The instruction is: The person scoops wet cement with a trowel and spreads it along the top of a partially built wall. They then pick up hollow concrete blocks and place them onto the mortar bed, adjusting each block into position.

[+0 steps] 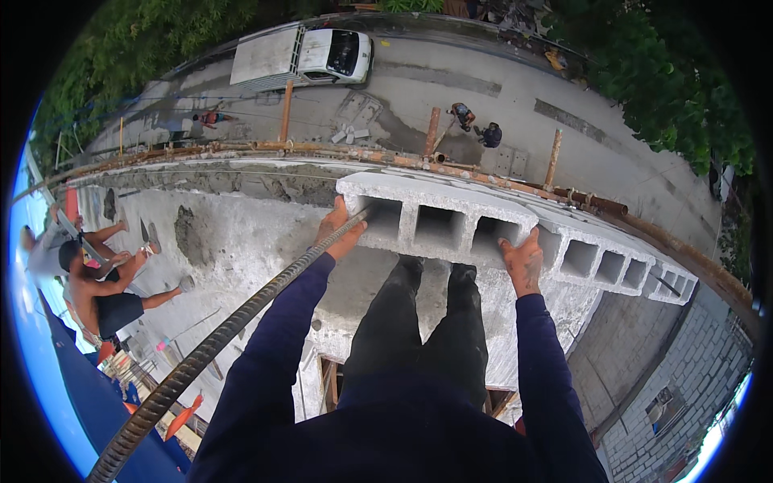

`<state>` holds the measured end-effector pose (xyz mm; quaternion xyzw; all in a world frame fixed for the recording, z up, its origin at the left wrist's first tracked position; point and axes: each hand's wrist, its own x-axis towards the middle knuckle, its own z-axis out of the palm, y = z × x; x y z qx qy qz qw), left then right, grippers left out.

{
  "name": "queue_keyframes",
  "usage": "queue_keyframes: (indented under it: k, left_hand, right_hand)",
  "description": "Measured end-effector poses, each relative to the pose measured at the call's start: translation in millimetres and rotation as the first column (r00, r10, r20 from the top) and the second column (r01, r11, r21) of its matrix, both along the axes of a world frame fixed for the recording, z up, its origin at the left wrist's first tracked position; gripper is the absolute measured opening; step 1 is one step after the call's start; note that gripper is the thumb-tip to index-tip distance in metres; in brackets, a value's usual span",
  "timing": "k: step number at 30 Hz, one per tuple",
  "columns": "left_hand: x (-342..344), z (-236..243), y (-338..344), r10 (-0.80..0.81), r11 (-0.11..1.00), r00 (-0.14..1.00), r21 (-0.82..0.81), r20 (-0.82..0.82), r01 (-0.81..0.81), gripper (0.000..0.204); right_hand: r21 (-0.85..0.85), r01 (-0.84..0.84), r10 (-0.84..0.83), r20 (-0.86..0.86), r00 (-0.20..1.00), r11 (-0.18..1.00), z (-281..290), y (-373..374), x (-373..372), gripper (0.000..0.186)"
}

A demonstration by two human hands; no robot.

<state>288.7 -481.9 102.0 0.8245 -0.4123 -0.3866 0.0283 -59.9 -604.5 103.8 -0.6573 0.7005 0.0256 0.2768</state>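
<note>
A grey hollow concrete block (435, 193) is between my two hands, its open cells facing me. My left hand (340, 231) is closed around the block's left end. A long ribbed steel bar (233, 322) slants up from the lower left, passes by that hand and enters the block's left cell. At the other end, my right hand (523, 262) grips the block's edge with the fingers bent over it. To the right, a row of similar blocks (600, 262) continues along the wall, close against the held one. Wet mortar (282, 185) lies along the wall line to the left.
A horizontal rusty pipe (354, 151) runs beyond the wall, with upright pipes (433, 129) rising from it. Far below lies a street with a white truck (322, 55) and several people. Two co-workers (105, 290) are at the left, beside a trowel (148, 233).
</note>
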Motion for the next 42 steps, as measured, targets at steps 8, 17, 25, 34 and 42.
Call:
queue_keyframes:
  k: [8,17,25,34,42]
  left_hand:
    - [-1.3,-2.4,-5.1,0.037,0.999,0.999,-0.014,-0.006,-0.037,0.07]
    - [-1.8,1.3,-6.1,0.048,0.999,0.996,-0.009,-0.079,-0.049,0.058]
    - [-5.5,15.0,-8.1,0.007,0.99,1.0,-0.14,-0.001,-0.007,0.065]
    - [0.1,11.3,-10.6,-0.005,0.997,0.999,-0.081,-0.039,0.002,0.074]
    - [-0.7,-11.0,3.3,0.025,0.954,0.992,-0.293,-0.128,-0.061,0.058]
  right_hand:
    - [-0.044,-0.02,0.019,-0.022,1.0,0.999,-6.2,-3.3,-0.2,0.056]
    - [-0.001,-0.003,0.003,-0.027,1.0,1.0,-4.2,-4.8,2.1,0.058]
    - [-0.009,0.024,-0.024,-0.03,0.999,1.0,-3.9,-0.4,3.1,0.055]
    - [-0.022,0.004,-0.005,-0.065,0.998,1.0,-12.1,1.5,0.9,0.065]
    - [-0.003,0.092,-0.092,-0.018,0.996,0.996,-4.9,0.8,3.0,0.063]
